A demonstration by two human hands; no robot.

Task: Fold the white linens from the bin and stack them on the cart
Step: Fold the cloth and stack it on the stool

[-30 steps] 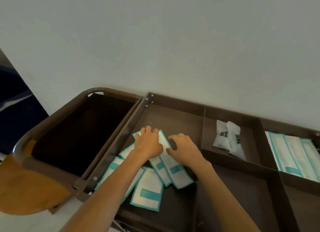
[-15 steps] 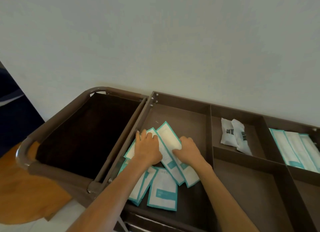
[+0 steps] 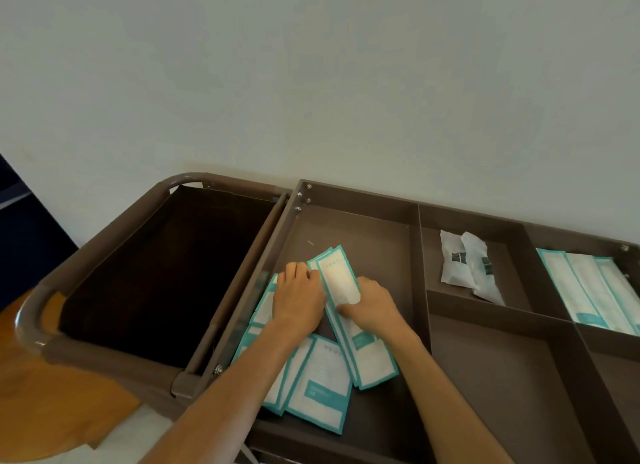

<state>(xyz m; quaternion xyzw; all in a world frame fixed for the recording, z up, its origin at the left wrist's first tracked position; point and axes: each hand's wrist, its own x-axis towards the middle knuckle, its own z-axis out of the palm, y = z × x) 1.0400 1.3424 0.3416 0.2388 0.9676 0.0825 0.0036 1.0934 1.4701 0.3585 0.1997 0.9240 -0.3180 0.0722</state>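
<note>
White paper packets (image 3: 337,276) with teal edges lie messy in our brown cart tray (image 3: 363,235), so our left hand (image 3: 299,299) presses them flat, our right hand (image 3: 375,307) pinches one; we see no linens.

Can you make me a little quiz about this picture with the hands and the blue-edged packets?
1. True or false: the left hand and the right hand both touch the teal-edged packets.
2. How many small white sachets lie in the next compartment to the right? A one, B two, C five.
3. What colour is the cart?

Key: 1 true. 2 B. 3 brown.
</note>
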